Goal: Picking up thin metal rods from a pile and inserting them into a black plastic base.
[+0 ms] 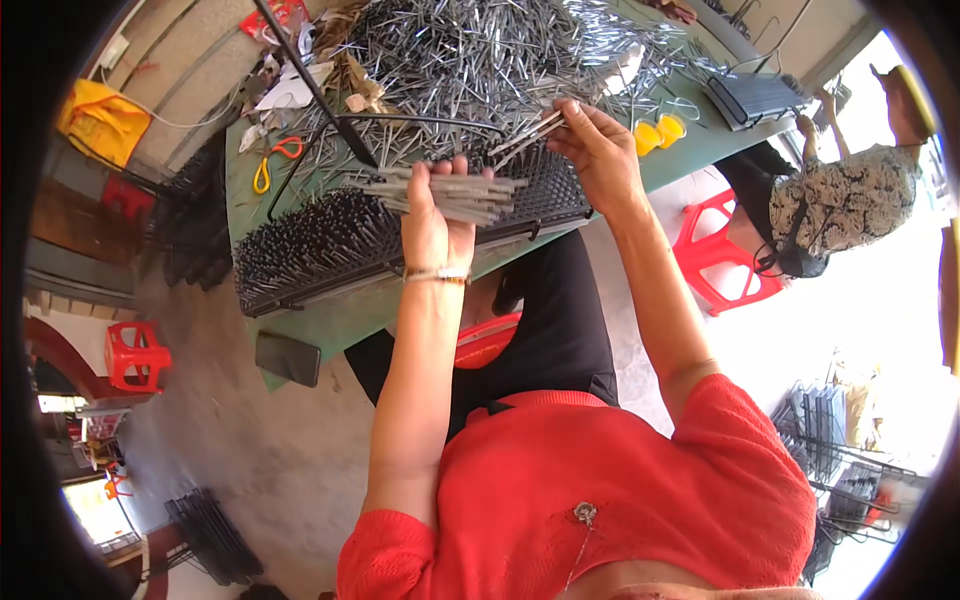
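A green surface carries a heap of metal pieces and a black rack. Before the rack, the bundle of grey rods lies crosswise, long axis left to right, in the left hand, thumb over it, fingers partly hidden. The right hand pinches thin rods slanting down-left; their number is unclear.

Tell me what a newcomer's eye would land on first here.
First, the big pile of loose metal strips heaped on the far side of the green table. Next, near the picture's middle, the left hand holding a grey bundle and the right hand pinching a few thin rods. The bright red shirt dominates the lower middle.
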Action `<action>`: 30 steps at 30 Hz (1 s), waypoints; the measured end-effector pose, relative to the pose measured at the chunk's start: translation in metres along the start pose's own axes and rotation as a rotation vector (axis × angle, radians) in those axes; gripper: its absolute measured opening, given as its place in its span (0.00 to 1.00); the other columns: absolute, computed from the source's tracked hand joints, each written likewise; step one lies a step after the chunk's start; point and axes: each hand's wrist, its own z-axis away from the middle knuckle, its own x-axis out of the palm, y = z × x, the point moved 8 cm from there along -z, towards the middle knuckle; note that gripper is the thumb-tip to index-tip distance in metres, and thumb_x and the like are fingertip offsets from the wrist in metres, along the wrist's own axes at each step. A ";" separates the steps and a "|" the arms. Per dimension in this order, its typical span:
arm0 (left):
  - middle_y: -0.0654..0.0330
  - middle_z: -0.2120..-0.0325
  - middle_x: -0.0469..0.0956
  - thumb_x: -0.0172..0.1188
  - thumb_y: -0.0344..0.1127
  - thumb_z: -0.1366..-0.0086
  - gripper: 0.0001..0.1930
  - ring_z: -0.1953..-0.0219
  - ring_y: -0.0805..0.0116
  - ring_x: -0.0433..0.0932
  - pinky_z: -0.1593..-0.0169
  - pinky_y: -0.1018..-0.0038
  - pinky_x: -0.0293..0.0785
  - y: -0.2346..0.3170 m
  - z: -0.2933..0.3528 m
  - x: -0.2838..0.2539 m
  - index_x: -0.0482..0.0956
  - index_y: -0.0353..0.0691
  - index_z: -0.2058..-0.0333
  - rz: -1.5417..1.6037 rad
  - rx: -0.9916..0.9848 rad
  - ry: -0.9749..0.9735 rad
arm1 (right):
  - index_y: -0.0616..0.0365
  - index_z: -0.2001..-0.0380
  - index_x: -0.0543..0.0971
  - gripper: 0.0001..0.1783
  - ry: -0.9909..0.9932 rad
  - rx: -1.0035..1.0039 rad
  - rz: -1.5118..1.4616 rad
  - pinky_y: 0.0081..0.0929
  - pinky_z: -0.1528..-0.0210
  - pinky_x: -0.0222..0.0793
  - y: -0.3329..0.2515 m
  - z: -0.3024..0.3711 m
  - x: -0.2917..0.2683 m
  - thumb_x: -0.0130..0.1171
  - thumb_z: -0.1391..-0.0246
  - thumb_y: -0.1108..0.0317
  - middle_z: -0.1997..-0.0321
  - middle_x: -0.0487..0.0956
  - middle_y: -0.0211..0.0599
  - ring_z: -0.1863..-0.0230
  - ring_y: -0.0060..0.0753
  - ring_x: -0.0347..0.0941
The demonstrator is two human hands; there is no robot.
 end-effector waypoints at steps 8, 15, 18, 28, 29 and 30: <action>0.64 0.76 0.73 0.58 0.40 0.37 0.08 0.73 0.70 0.75 0.66 0.62 0.80 -0.020 0.072 -0.059 0.72 0.43 0.65 -0.385 -0.414 0.076 | 0.64 0.60 0.79 0.14 -0.116 -0.133 0.644 0.17 0.65 0.71 0.027 -0.026 0.004 0.56 0.42 0.64 0.69 0.80 0.31 0.69 0.18 0.74; 0.64 0.76 0.73 0.59 0.39 0.38 0.10 0.76 0.73 0.74 0.74 0.69 0.78 -0.039 0.079 -0.082 0.73 0.41 0.62 -0.448 -0.608 0.009 | 0.67 0.60 0.78 0.14 -0.203 -0.131 0.818 0.17 0.65 0.71 0.040 -0.038 0.008 0.55 0.42 0.65 0.70 0.80 0.33 0.69 0.18 0.74; 0.63 0.76 0.73 0.58 0.37 0.37 0.10 0.79 0.74 0.73 0.78 0.73 0.74 -0.040 0.077 -0.105 0.71 0.41 0.61 -0.468 -0.558 0.071 | 0.67 0.60 0.77 0.14 -0.244 -0.157 0.799 0.18 0.65 0.71 0.047 -0.040 0.009 0.55 0.42 0.66 0.69 0.80 0.33 0.68 0.19 0.75; 0.62 0.75 0.73 0.57 0.37 0.37 0.09 0.83 0.75 0.71 0.83 0.77 0.69 -0.016 0.082 -0.118 0.67 0.44 0.63 -0.561 -0.484 0.136 | 0.67 0.60 0.77 0.12 -0.343 -0.218 0.924 0.21 0.64 0.72 0.034 -0.036 0.029 0.55 0.42 0.68 0.69 0.80 0.35 0.69 0.22 0.76; 0.62 0.75 0.73 0.57 0.37 0.37 0.09 0.83 0.75 0.71 0.83 0.77 0.69 -0.015 0.083 -0.115 0.67 0.44 0.63 -0.558 -0.499 0.126 | 0.67 0.60 0.77 0.12 -0.363 -0.233 0.967 0.21 0.64 0.72 0.032 -0.036 0.030 0.55 0.43 0.68 0.69 0.80 0.35 0.68 0.22 0.76; 0.62 0.76 0.73 0.57 0.37 0.37 0.09 0.83 0.76 0.71 0.83 0.78 0.69 -0.013 0.084 -0.113 0.68 0.43 0.64 -0.575 -0.493 0.139 | 0.67 0.60 0.77 0.12 -0.382 -0.248 1.010 0.20 0.64 0.72 0.032 -0.035 0.032 0.55 0.43 0.69 0.69 0.80 0.35 0.68 0.22 0.76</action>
